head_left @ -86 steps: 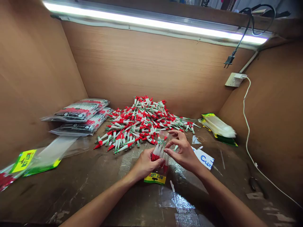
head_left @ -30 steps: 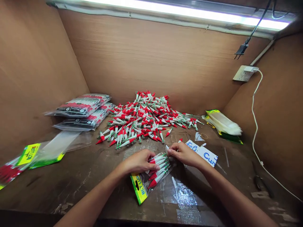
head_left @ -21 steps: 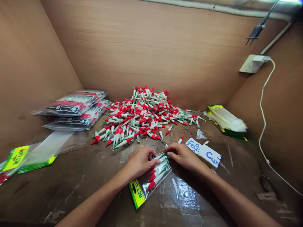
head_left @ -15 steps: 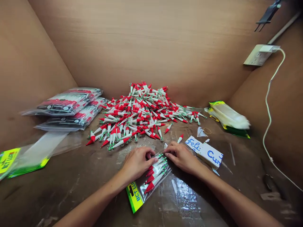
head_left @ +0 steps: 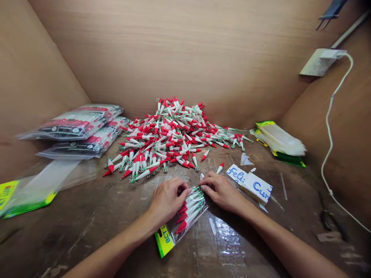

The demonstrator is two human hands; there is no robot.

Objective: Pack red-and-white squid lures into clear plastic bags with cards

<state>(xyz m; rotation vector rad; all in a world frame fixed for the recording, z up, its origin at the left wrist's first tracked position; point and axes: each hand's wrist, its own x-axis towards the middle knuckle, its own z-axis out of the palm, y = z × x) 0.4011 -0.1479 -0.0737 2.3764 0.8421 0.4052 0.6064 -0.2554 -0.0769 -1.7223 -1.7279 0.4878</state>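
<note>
A clear plastic bag (head_left: 194,224) with a yellow and green header lies aslant on the table, several red and white fishing lures (head_left: 185,221) side by side inside it. Their green hooked ends point toward the bag's far end. My left hand (head_left: 171,197) is closed at the bag's far left edge, thumb and fingers pinching the plastic. At the far right corner, my right hand (head_left: 218,190) has its fingertips pinched on the bag's end; what exactly lies between them is partly hidden. Beyond my hands spreads a big heap of the same lures (head_left: 171,135).
Filled packs (head_left: 78,125) are stacked at the left, with flat header bags (head_left: 37,193) in front. More header bags (head_left: 282,141) lie at the right. A white lettered block (head_left: 257,189) sits beside my right hand. Pliers (head_left: 333,224) and a white cable (head_left: 327,127) are farther right.
The camera view has shifted slightly. Both hands stay at the bag's far end, and my left thumb has moved a little toward that end.
</note>
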